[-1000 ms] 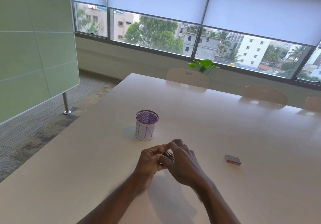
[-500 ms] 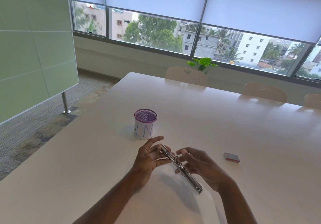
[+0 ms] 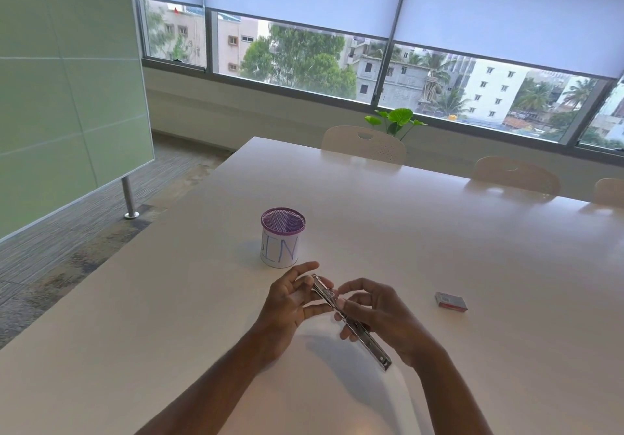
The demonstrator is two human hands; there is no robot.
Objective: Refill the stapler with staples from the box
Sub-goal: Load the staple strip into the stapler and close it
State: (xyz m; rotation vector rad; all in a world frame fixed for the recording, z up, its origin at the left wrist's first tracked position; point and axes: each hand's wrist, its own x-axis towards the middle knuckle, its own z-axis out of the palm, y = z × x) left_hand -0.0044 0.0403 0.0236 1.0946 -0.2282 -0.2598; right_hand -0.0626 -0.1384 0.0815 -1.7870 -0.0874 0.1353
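**Two hands on the stapler, staple box waiting off to the right**

Two hands are busy with the slim silver metal stapler (image 3: 351, 321), which is swung open into one long strip and held just above the pale, glossy counter (image 3: 472, 248). Its long axis runs diagonally, far end up-left by the left hand (image 3: 290, 306), near end poking out down-right past the right hand (image 3: 378, 316).

Left-hand fingers (image 3: 317, 309) are loosely pinching the far end of the strip, with the index stretched out straight. Right-hand fingers (image 3: 351, 287) curl over the middle and look like they're nipping at the channel there. Whether they've actually got anything pinched (the pusher, a staple) is too small to make out, so I can't say.

The bit that matters for the next move: the small red and grey cardboard staple box (image 3: 451, 301) lies flat on the counter, well apart from the stapler, out to the right of the right hand and a touch further away. It looks closed from here. So the right hand is clearly the nearer one, and my guess is it lets go and reaches sideways while the left keeps the open stapler steady. No staples are out yet as far as I can see, so I'd call this early days.

Also on the counter: a round purple mesh pen cup with a white paper wrap (image 3: 282, 237), just beyond the left hand and not touching it.
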